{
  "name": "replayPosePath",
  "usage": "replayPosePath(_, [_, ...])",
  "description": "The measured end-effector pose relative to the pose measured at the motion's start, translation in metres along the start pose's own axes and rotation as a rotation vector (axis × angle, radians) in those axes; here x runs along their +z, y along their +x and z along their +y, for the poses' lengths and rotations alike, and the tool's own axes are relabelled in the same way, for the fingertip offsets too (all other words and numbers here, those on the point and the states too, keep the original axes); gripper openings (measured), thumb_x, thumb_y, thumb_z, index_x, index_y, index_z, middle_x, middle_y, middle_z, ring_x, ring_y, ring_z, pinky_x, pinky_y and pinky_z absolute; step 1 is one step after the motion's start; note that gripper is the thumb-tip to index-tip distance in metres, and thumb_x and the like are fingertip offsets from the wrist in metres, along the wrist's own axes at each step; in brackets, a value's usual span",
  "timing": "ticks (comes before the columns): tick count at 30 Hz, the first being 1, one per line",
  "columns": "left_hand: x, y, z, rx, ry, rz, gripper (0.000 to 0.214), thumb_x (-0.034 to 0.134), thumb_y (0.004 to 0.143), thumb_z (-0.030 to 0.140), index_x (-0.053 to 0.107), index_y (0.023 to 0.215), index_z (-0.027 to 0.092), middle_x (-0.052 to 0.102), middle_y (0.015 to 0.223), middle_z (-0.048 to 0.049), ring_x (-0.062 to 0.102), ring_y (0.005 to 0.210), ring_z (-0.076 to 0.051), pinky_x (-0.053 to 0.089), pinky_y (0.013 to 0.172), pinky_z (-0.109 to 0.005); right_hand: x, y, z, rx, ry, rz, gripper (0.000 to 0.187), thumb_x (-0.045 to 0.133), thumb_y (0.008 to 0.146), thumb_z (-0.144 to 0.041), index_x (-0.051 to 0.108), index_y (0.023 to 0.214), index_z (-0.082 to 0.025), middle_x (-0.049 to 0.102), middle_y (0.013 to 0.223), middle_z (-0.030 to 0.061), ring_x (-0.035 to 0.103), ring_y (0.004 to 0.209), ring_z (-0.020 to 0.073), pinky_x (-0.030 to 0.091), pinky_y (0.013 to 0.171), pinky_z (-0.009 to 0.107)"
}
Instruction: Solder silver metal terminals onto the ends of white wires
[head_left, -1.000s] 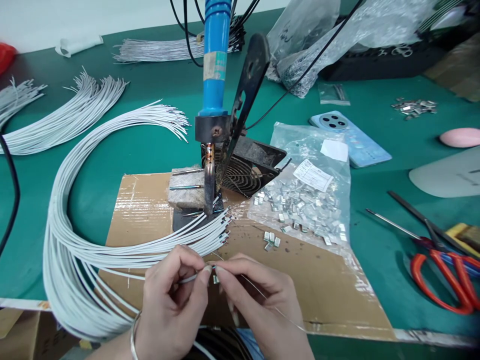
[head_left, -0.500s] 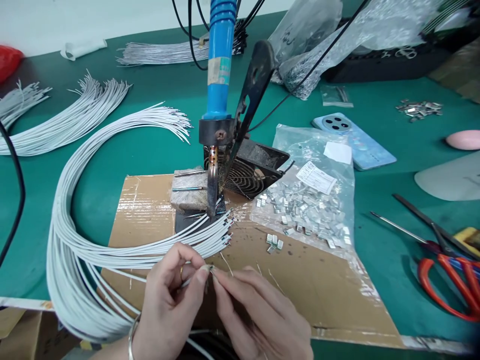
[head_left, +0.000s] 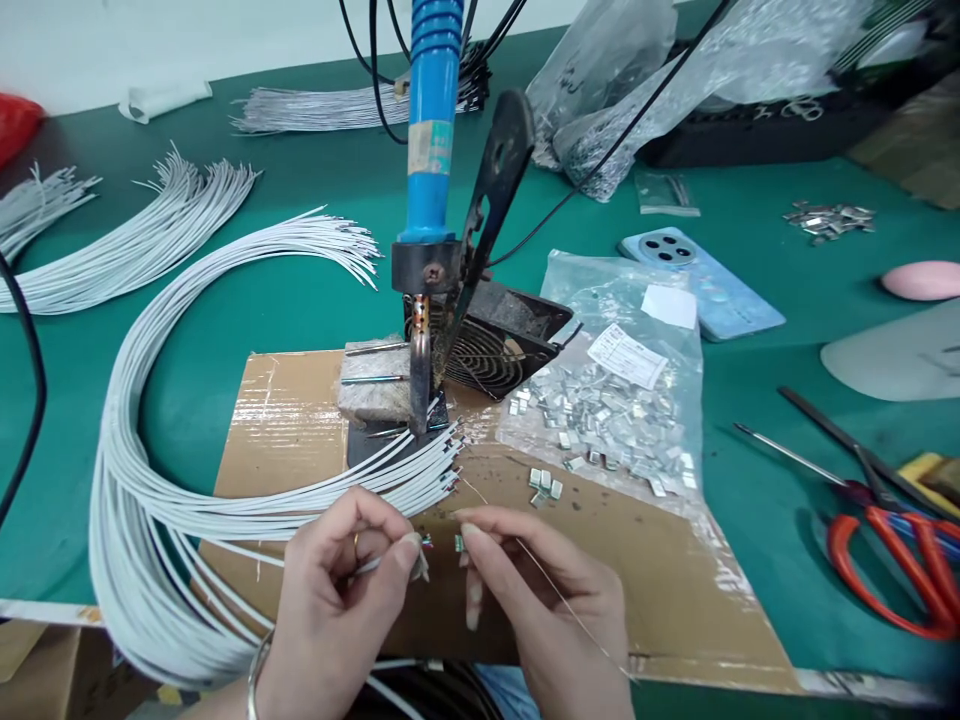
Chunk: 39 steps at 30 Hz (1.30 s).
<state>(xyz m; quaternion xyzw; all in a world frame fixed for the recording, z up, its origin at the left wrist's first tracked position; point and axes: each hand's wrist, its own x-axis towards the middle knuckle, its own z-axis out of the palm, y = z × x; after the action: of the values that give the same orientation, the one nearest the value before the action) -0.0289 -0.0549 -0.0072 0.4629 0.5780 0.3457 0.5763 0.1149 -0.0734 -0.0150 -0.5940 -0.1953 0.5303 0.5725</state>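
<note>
While the left hand pinches the end of a white wire between thumb and fingers, the half-closed right hand holds a thin wire at its fingertips. A small metal clip shows between the hands, over the cardboard. Just above them, a bundle of white wires fans toward the soldering iron.
</note>
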Motion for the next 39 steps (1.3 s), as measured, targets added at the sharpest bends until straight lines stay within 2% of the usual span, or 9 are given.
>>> replayPosePath(4, [-0.001, 0.001, 0.003, 0.045, -0.029, -0.017, 0.014, 0.066, 0.093, 0.022, 0.067, 0.08, 0.018, 0.07, 0.083, -0.0037, 0.061, 0.068, -0.012, 0.047, 0.06, -0.018, 0.001, 0.0, -0.004, -0.054, -0.021, -0.029, 0.008, 0.079, 0.078, -0.025, 0.079, 0.07, -0.025, 0.062, 0.058, -0.004, 0.054, 0.047, 0.0049, 0.044, 0.047, 0.013])
replayPosePath(7, [0.0, 0.002, 0.007, 0.086, -0.053, -0.068, 0.013, 0.066, 0.092, 0.017, 0.067, 0.08, 0.018, 0.072, 0.088, -0.0044, 0.068, 0.075, -0.013, 0.053, 0.067, -0.018, 0.0, 0.002, -0.004, -0.127, -0.058, -0.09, 0.008, 0.079, 0.079, -0.022, 0.081, 0.073, -0.027, 0.063, 0.066, -0.0036, 0.051, 0.049, 0.0042, 0.041, 0.047, 0.014])
replayPosePath(14, [0.0, 0.004, 0.007, 0.153, -0.016, -0.086, 0.015, 0.065, 0.092, 0.011, 0.066, 0.08, 0.018, 0.072, 0.083, -0.0009, 0.066, 0.071, -0.01, 0.052, 0.065, -0.014, -0.003, 0.004, -0.003, -0.172, -0.17, -0.13, 0.01, 0.078, 0.081, -0.023, 0.084, 0.079, -0.031, 0.065, 0.071, -0.0034, 0.048, 0.052, 0.0059, 0.038, 0.049, 0.018])
replayPosePath(22, [0.002, 0.005, 0.008, 0.17, 0.018, -0.075, 0.016, 0.064, 0.093, 0.01, 0.066, 0.08, 0.018, 0.072, 0.084, -0.0014, 0.069, 0.075, -0.011, 0.055, 0.069, -0.014, -0.004, 0.003, -0.002, -0.2, -0.196, -0.136, 0.014, 0.078, 0.083, -0.023, 0.084, 0.083, -0.035, 0.065, 0.071, -0.0044, 0.049, 0.053, 0.0068, 0.037, 0.048, 0.019])
replayPosePath(30, [0.001, 0.005, 0.008, 0.168, 0.063, -0.08, 0.016, 0.064, 0.092, 0.01, 0.066, 0.079, 0.018, 0.074, 0.086, -0.0025, 0.07, 0.076, -0.011, 0.054, 0.068, -0.014, -0.005, 0.003, -0.001, -0.202, -0.2, -0.127, 0.011, 0.078, 0.083, -0.023, 0.085, 0.083, -0.032, 0.065, 0.071, -0.003, 0.05, 0.055, 0.0081, 0.037, 0.049, 0.02])
replayPosePath(34, [0.002, 0.006, 0.009, 0.16, 0.067, -0.08, 0.016, 0.064, 0.092, 0.01, 0.066, 0.078, 0.018, 0.073, 0.086, -0.003, 0.07, 0.076, -0.012, 0.054, 0.069, -0.014, -0.005, 0.003, 0.0, -0.219, -0.196, -0.121, 0.011, 0.078, 0.083, -0.022, 0.085, 0.083, -0.031, 0.067, 0.072, -0.0012, 0.055, 0.058, 0.0098, 0.039, 0.05, 0.02])
replayPosePath(39, [0.003, 0.005, 0.011, 0.141, 0.072, -0.072, 0.016, 0.064, 0.092, 0.01, 0.066, 0.079, 0.017, 0.074, 0.087, -0.0049, 0.071, 0.078, -0.013, 0.056, 0.07, -0.016, -0.005, 0.004, 0.0, -0.235, -0.191, -0.108, 0.009, 0.079, 0.082, -0.023, 0.086, 0.083, -0.029, 0.065, 0.07, -0.0003, 0.049, 0.051, 0.0089, 0.039, 0.047, 0.021])
